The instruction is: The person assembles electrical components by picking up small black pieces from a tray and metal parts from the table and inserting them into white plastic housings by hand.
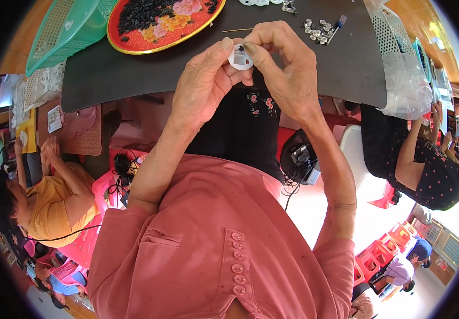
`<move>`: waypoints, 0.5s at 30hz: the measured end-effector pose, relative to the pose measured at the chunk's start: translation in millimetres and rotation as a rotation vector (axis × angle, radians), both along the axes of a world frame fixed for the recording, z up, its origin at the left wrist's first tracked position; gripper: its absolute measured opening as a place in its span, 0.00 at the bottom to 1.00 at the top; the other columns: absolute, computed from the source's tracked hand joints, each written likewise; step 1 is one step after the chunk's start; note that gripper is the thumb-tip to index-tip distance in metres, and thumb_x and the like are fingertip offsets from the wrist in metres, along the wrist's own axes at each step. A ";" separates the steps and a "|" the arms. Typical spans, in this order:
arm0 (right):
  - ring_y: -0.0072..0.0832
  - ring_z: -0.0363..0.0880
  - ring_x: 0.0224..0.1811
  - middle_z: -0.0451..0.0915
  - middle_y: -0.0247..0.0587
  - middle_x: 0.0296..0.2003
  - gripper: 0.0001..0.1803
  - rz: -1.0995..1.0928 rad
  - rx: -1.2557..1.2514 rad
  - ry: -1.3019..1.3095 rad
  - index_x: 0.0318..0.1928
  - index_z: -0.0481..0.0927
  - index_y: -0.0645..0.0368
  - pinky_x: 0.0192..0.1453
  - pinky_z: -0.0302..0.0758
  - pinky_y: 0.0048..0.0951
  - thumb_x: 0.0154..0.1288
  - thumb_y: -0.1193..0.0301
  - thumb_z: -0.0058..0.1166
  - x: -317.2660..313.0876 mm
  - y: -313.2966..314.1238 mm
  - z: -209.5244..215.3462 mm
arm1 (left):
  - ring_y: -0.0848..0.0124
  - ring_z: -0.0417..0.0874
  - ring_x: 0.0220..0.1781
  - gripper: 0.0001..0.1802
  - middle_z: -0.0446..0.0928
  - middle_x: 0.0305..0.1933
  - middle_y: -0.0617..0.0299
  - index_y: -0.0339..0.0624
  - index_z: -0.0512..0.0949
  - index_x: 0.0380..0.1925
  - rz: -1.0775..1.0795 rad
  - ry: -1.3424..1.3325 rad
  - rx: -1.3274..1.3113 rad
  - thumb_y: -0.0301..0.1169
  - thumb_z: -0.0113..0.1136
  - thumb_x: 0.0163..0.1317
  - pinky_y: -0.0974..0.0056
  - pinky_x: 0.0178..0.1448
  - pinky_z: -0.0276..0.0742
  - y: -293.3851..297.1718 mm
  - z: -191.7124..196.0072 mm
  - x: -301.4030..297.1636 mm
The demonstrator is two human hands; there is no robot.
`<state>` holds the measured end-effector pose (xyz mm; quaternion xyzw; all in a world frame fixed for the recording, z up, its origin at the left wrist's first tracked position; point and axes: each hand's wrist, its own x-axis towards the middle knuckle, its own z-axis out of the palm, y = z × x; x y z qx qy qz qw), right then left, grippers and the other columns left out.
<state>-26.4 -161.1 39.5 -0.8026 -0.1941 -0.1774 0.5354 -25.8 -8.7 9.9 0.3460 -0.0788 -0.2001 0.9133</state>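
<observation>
Over the near edge of the dark table, my left hand [203,87] holds a small round white plastic piece [240,61] between thumb and fingers, its inner side with small fittings facing up. My right hand [292,69] is closed in a pinch at the upper right rim of that round piece. A small black part [241,48] shows at the right thumb tip, against the round piece; the fingertips partly hide it. Beyond the hands lies a red flowered tray [173,38] with a heap of small black parts [141,18].
A green basket [62,40] stands left of the tray. A thin brass-coloured stick [237,30] lies beyond my hands. Right of it are small clear parts [318,32] and a blue-handled screwdriver [341,22]. A clear plastic bag [407,93] hangs at the table's right edge. People sit on both sides.
</observation>
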 end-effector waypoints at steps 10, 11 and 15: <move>0.35 0.76 0.34 0.75 0.41 0.32 0.04 -0.071 -0.096 -0.105 0.31 0.75 0.62 0.37 0.73 0.31 0.53 0.80 0.55 -4.5 0.5 -6.0 | 0.71 0.77 0.35 0.21 0.75 0.36 0.58 0.28 0.73 0.45 -0.004 -0.004 0.028 0.39 0.47 0.70 0.64 0.41 0.76 -2.1 -4.7 -2.1; 0.36 0.76 0.34 0.75 0.40 0.32 0.04 -0.076 -0.127 -0.123 0.31 0.75 0.61 0.38 0.73 0.32 0.53 0.80 0.55 -4.3 -0.3 -6.2 | 0.71 0.77 0.35 0.20 0.75 0.36 0.58 0.28 0.73 0.46 -0.002 -0.004 0.038 0.39 0.47 0.70 0.64 0.41 0.76 -2.2 -4.7 -2.3; 0.37 0.75 0.36 0.74 0.39 0.32 0.04 -0.084 -0.189 -0.156 0.30 0.75 0.59 0.41 0.71 0.34 0.52 0.79 0.55 -4.7 -1.2 -7.2 | 0.71 0.76 0.34 0.20 0.75 0.35 0.58 0.28 0.73 0.45 -0.022 0.008 0.029 0.38 0.48 0.70 0.65 0.41 0.75 -1.8 -6.2 -1.7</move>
